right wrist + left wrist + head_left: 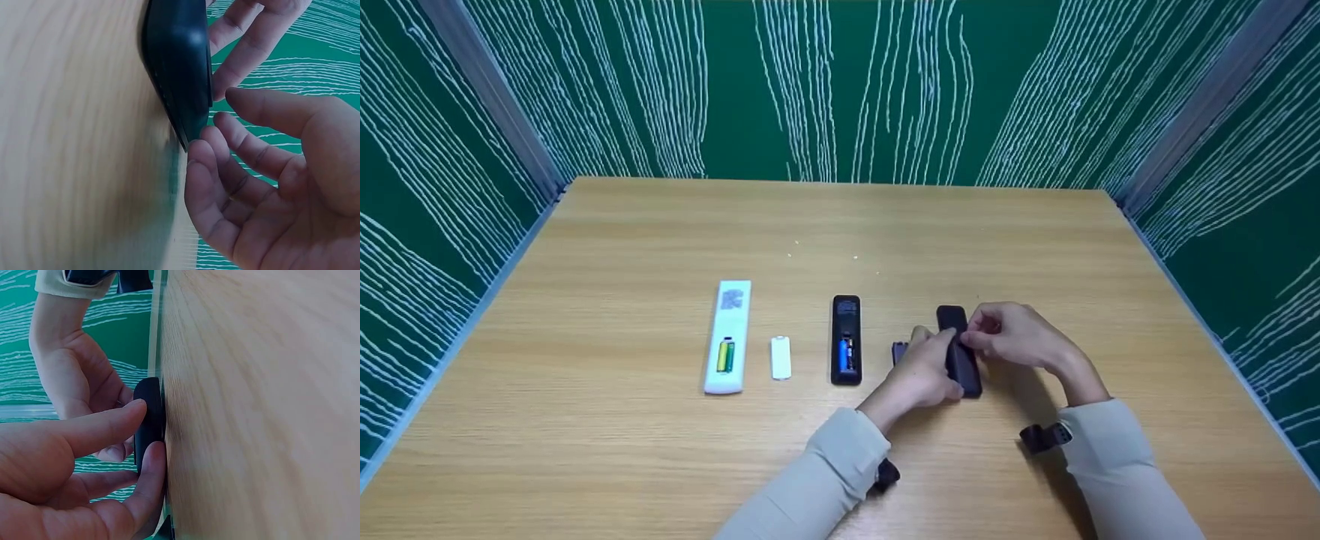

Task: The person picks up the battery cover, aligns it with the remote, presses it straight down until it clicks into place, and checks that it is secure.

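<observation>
My left hand grips a black remote control by its sides, thumb along one edge and fingers along the other, as the left wrist view shows. The remote lies at or just over the tabletop, slightly tilted. My right hand is at its upper right edge, fingers half bent. In the right wrist view the right fingertips are close to the remote's end, and I see nothing between thumb and fingers. Whether they touch it is unclear. A small dark piece is partly hidden behind my left hand.
Further left lie a second black remote, its battery bay uncovered with batteries inside, a white battery cover and a white remote with batteries showing. White specks dot the wooden table. Green walls surround it.
</observation>
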Available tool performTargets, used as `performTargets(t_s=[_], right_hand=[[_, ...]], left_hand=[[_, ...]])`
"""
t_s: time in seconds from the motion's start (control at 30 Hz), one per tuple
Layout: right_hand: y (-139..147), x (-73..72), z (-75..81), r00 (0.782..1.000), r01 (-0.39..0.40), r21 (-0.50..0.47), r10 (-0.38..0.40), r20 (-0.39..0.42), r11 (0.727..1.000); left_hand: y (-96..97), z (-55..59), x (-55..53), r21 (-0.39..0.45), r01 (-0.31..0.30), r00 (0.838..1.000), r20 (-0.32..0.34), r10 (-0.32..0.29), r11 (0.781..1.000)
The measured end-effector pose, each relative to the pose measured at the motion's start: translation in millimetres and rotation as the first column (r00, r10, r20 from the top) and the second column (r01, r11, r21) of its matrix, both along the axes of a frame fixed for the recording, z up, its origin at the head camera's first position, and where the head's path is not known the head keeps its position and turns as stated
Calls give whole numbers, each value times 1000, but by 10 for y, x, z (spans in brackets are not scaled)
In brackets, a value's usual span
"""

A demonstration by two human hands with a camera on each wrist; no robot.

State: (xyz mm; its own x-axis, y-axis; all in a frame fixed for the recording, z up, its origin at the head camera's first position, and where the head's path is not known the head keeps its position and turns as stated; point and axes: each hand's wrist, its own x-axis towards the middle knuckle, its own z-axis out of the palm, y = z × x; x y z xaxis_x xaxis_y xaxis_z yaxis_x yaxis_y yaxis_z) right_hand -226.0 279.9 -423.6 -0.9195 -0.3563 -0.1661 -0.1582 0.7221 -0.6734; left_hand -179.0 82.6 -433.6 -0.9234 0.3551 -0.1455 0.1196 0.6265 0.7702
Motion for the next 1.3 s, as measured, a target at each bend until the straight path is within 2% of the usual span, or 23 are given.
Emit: performTargets(t_s=[0.47, 1.07, 1.3], right_hand=[[4, 6, 11, 988, 60, -17, -57, 142, 998], [-4, 11, -4, 985, 29, 66, -40, 170, 997], [-9, 12, -6, 982, 39, 82, -54, 183, 996]], left_hand=[[-1, -1, -5, 5, -9, 1000, 7, 9, 1000], [10, 9, -9, -16, -21, 999, 27, 21, 1000], [11, 11, -8, -30, -13, 1000, 24, 14, 999]])
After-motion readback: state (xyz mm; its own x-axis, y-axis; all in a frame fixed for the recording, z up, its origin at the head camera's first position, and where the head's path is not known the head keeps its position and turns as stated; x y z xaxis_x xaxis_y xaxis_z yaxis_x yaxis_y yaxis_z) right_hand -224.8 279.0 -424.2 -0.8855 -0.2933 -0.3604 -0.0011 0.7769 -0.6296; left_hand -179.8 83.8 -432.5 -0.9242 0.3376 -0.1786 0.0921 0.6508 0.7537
